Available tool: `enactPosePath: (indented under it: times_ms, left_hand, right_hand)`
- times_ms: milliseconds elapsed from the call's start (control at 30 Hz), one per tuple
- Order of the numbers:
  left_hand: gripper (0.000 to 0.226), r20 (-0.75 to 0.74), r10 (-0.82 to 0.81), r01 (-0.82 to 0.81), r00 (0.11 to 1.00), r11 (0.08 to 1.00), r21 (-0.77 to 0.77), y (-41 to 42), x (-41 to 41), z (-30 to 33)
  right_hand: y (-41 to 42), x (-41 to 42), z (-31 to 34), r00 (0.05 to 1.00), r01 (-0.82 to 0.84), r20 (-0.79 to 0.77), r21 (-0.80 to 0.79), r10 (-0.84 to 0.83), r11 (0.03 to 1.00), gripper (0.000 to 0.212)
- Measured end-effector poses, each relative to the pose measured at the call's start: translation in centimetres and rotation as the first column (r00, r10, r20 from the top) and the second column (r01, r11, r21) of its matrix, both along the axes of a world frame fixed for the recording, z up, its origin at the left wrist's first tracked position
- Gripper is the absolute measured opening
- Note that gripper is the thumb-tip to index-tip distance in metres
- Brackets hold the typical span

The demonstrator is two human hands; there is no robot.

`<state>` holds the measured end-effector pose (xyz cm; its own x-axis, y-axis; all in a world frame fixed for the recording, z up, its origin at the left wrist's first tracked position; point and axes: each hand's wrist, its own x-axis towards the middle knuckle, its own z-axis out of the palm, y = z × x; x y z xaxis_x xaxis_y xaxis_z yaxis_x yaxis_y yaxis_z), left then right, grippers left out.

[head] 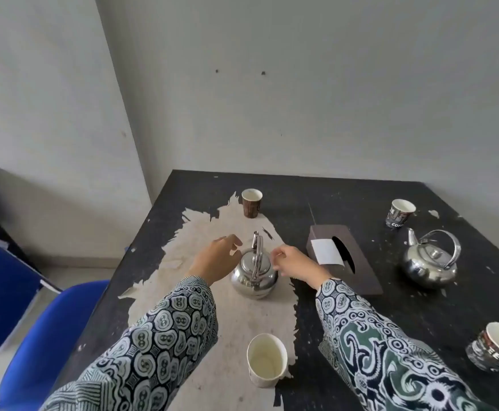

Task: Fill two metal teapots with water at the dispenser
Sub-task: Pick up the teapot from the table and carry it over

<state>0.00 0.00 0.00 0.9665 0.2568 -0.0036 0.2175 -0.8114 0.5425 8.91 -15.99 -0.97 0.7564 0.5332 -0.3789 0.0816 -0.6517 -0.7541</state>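
Head view: near teapot toward table left edge, left hand and right hand flanking it, fingers loosely spread, gripping nothing; second teapot near right edge.

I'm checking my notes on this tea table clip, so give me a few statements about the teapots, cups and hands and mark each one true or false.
1. Two metal teapots stand on the table. True: the near teapot is between the hands, the far teapot sits to the right.
2. The right hand is lifting the near teapot by its handle. False: both the right hand and the left hand hover open beside it, and it rests on the table.
3. A tissue box lies between the two teapots. True.
4. The near teapot's lid is off. False: the lid is on.
5. The white cup nearest the camera lies tipped over. False: it stands upright.
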Motion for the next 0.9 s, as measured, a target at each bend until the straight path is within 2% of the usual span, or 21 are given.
enactPosePath:
  times_ms: [133, 233, 367, 667, 900]
  left_hand:
    - [0.030, -0.036, 0.011, -0.010, 0.999, 1.000, 0.023, 0.8, -0.2, -1.3]
    - [0.030, -0.045, 0.019, -0.018, 0.999, 1.000, 0.017, 1.5, -0.5, -2.4]
    - [0.028, -0.040, 0.048, -0.048, 0.998, 0.999, -0.009, 2.5, -1.4, -2.7]
    - [0.028, 0.033, 0.102, -0.102, 0.994, 0.995, -0.018, 4.3, -5.2, 2.4]
    - [0.026, 0.223, 0.150, -0.126, 0.963, 0.985, -0.117, 2.4, -9.6, 10.4]
  right_hand:
    - [2.0, 0.2, -1.8, 0.995, 0.103, -0.005, 0.083, -0.103, 0.991, 0.028]
    - [3.6, 0.3, -3.1, 0.977, 0.210, -0.065, 0.156, -0.202, 0.965, 0.014]
    - [5.0, 0.1, -3.2, 0.876, 0.431, -0.389, 0.372, -0.284, 0.822, 0.024]
    - [3.9, -1.7, 3.6, 0.967, 0.234, -0.192, 0.400, -0.169, 0.886, 0.034]
    - [2.2, -6.7, 12.9, 0.999, -0.042, 0.014, 0.456, 0.040, 0.889, 0.047]
